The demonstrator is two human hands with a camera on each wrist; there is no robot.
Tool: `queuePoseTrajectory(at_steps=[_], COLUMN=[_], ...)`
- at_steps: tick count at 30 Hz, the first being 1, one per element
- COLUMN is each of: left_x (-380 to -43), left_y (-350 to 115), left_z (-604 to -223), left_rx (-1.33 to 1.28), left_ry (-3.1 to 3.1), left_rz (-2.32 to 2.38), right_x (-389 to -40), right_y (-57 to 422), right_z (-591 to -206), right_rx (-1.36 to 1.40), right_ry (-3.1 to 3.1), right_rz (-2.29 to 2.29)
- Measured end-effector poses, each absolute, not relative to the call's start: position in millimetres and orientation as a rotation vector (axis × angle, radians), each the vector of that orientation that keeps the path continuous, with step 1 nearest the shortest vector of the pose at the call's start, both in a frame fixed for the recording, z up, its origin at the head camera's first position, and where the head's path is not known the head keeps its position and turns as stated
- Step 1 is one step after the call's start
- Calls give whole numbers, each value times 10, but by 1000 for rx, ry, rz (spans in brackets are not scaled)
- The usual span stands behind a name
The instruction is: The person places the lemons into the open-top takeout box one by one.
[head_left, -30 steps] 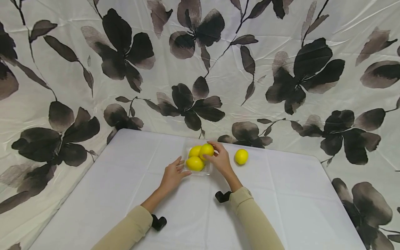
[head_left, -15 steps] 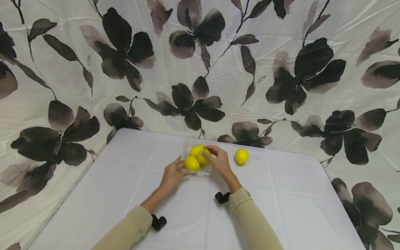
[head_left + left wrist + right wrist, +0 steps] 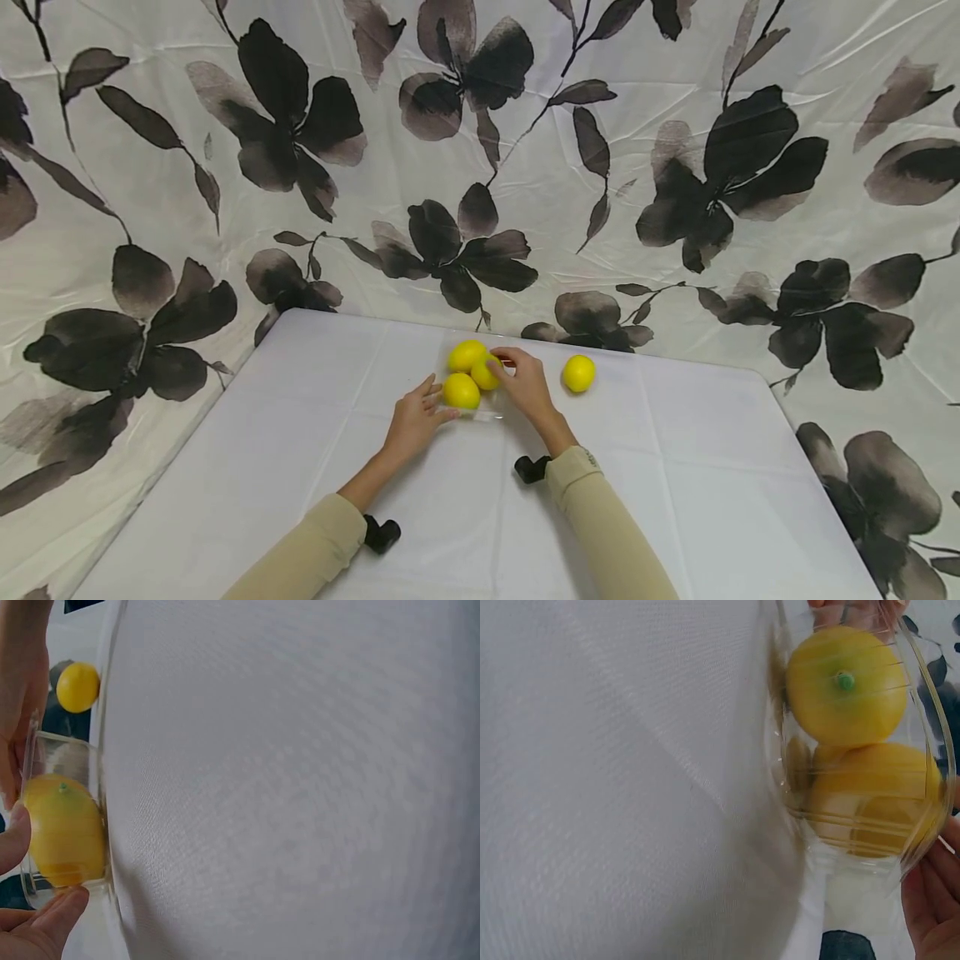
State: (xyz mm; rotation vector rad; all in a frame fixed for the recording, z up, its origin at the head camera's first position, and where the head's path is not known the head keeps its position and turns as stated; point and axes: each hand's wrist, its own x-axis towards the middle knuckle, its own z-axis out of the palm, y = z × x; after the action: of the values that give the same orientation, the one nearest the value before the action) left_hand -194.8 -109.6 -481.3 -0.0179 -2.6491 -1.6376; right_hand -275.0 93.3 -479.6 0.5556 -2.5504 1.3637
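Three yellow lemons sit in a clear plastic container [image 3: 491,415] near the table's far edge: a back lemon [image 3: 466,356], a front lemon [image 3: 461,391] and a right lemon [image 3: 486,374]. My right hand [image 3: 529,387] reaches over the container's right side, thumb and fingers pinching the right lemon. At the front left corner my left hand [image 3: 412,421] holds the container, thumb along the front and fingers at the left side. Through the clear wall, the right wrist view shows a lemon with a green stem tip [image 3: 845,680]. Another lemon [image 3: 578,374] lies on the table, right of my right hand.
A white cloth covers the table [image 3: 675,500]. Behind it hangs a floral curtain [image 3: 585,192], close to the table's far edge. A black device [image 3: 382,534] sits at the left cuff and another black device [image 3: 532,469] at the right cuff.
My right hand has lowered its lemon among the others, pushing the front lemon slightly left and turning it. The back lemon has shifted a little up. My left hand has stayed at the container.
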Motion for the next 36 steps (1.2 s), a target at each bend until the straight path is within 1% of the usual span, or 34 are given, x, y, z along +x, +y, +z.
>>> queuePoseTrajectory(at_steps=[8, 15, 23, 28, 36], left_x=[-1953, -1947, -1958, -1968, -1966], left_y=[-1087, -1078, -1079, -1081, -1083], left_z=[-4835, -4836, -4823, -4834, -4854], left_rx=[-20, -12, -16, -8, -18], left_ry=[-2650, -2655, -2642, -2651, -2645], left_rz=[-1633, -1637, -1656, -1649, -1650], right_x=[-2764, -2788, -2838, -2887, -2938], right_y=[1119, 1435, 1752, 1940, 2168], right_z=[-4762, -4727, -4712, -4708, -4771], right_rx=[530, 366, 317, 260, 74], right_ry=[-2516, -2510, -2426, -2456, -2587], right_rz=[1430, 1494, 1501, 1461, 1514])
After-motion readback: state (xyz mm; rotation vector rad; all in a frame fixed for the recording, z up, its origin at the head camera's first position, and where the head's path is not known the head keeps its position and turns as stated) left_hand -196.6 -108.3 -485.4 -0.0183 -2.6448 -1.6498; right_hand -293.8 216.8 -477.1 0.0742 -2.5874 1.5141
